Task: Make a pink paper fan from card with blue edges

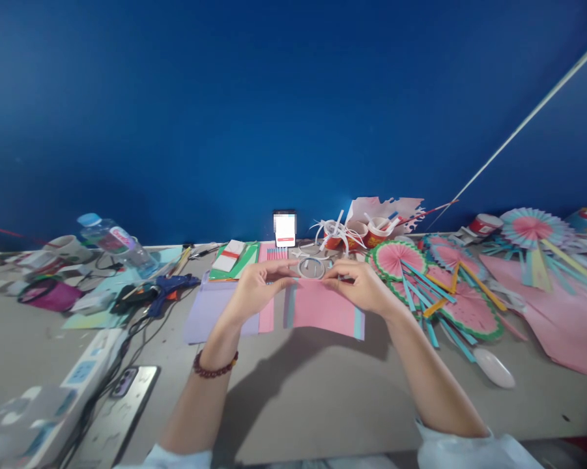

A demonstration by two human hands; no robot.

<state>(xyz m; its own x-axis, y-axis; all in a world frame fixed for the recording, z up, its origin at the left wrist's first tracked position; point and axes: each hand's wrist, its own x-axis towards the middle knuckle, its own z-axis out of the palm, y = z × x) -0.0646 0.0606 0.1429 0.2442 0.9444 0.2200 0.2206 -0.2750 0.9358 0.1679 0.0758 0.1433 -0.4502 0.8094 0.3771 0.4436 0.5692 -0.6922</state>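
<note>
A pink sheet of paper (325, 307) with pale blue strips along its sides hangs between my two hands, above the table. My left hand (264, 286) pinches its far left corner between thumb and fingers. On the far right corner, my right hand (356, 283) has the same kind of pinch. The sheet bows slightly, its near edge dropping towards me. Just beyond its far edge lies a roll of clear tape (311, 268). Lilac paper (210, 312) and a pink sheet lie flat on the table by my left hand.
A lit phone (285, 229) leans against the blue wall. Paper fans (400, 260), paper cups (378, 231) and a white plastic spoon (494, 368) lie to the right. On the left are a glue gun (169, 290), a tilted bottle (120, 241), a power strip (81, 374) and another phone (120, 410).
</note>
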